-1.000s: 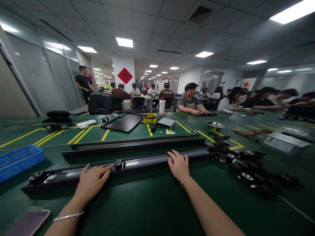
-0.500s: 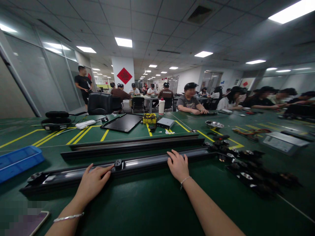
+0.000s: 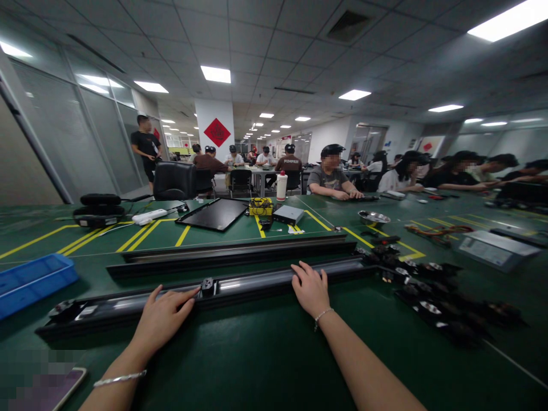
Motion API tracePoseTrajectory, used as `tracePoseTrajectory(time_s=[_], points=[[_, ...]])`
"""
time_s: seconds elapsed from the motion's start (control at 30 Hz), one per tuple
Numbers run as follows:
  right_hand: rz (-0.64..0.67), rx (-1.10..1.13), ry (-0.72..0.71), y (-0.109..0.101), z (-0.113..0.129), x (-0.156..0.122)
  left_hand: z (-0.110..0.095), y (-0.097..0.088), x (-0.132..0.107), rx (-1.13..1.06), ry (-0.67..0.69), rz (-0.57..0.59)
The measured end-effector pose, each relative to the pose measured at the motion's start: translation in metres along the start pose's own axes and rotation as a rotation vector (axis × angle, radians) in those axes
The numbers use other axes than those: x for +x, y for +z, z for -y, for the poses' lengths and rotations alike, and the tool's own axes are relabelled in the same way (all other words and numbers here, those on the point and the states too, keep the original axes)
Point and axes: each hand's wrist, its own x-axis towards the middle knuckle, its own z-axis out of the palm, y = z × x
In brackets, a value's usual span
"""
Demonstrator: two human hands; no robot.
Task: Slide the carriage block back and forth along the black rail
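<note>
A long black channel-shaped rail (image 3: 257, 285) lies across the green table in front of me, its inside shiny. My left hand (image 3: 165, 314) rests on its near side, fingers stretched out. The index fingertip touches or nearly touches a small black block (image 3: 208, 286) seated in the channel. Farther right, my right hand (image 3: 310, 287) lies over the same rail with its fingers spread, holding nothing. A black end piece with a round metallic part (image 3: 62, 310) sits at the rail's left end.
Behind lie further black rails (image 3: 240, 250). A blue tray (image 3: 38, 281) stands left, a phone (image 3: 64, 391) at the near left. Several dark parts (image 3: 428, 308) are heaped right, near a metal bowl (image 3: 374, 217) and a silver box (image 3: 499, 249). A person (image 3: 333, 174) sits opposite.
</note>
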Motion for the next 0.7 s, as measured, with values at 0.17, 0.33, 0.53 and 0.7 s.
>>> tracePoseTrajectory(time_s=[0.17, 0.33, 0.53, 0.7], points=[[0.012, -0.019, 0.002, -0.0011, 0.0004, 0.0, -0.004, -0.0025, -0.0005, 0.014, 0.0, 0.004], [0.017, -0.046, -0.001, 0.0008, -0.001, 0.0011, -0.0088, -0.0056, -0.0012, 0.022, -0.005, 0.003], [-0.006, -0.039, -0.004, 0.0019, -0.0016, 0.0014, -0.0102, -0.0064, -0.0029, 0.039, 0.0, -0.005], [0.005, -0.079, -0.007, 0.0037, -0.0031, 0.0023, -0.0097, -0.0034, -0.0028, 0.052, 0.006, -0.025]])
